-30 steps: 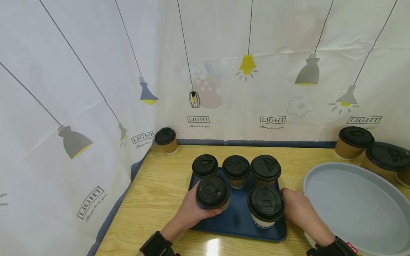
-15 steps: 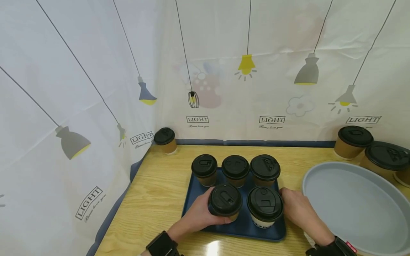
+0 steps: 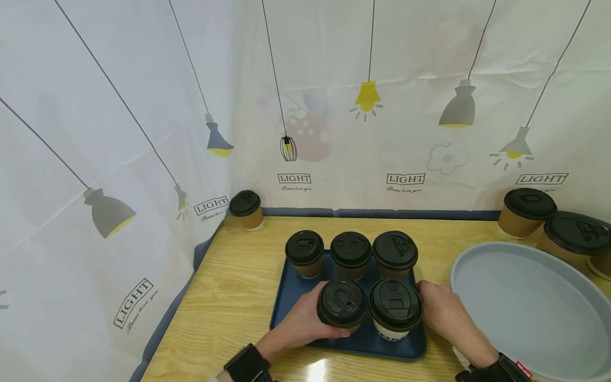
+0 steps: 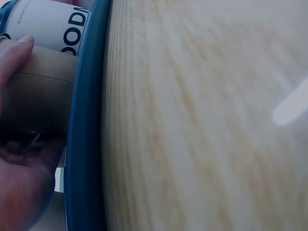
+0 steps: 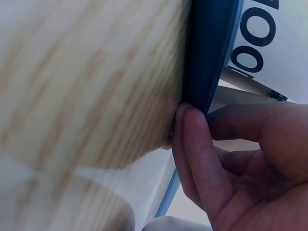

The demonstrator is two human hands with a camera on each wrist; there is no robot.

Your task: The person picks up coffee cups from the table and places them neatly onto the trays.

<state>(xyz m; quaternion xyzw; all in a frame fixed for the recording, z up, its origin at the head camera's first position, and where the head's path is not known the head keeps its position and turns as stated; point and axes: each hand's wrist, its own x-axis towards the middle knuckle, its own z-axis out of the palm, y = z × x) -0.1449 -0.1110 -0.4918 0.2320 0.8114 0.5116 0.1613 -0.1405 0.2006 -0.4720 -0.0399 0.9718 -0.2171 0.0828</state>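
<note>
My left hand (image 3: 305,321) grips a brown paper coffee cup (image 3: 341,303) with a black lid, over the front middle of the blue tray (image 3: 292,294). In the left wrist view the thumb lies along the side of the cup (image 4: 45,91), whose base is close to the tray rim. Just right of it stands a white lidded cup (image 3: 395,303) with dark lettering. Fingers and thumb of my right hand (image 3: 444,309) pinch the tray's right rim, plain in the right wrist view, where the tray edge (image 5: 207,53) passes between them.
Along the tray's back stand three brown lidded cups: left (image 3: 305,249), middle (image 3: 350,250) and right (image 3: 395,252). A large grey oval tray (image 3: 530,302) lies to the right, with more lidded cups (image 3: 527,212) behind it. Another cup (image 3: 247,209) stands at the back left corner.
My left hand has carried its cup rightward and slightly nearer to me, bringing it up beside the white cup. The right hand has stayed at the tray's rim.
</note>
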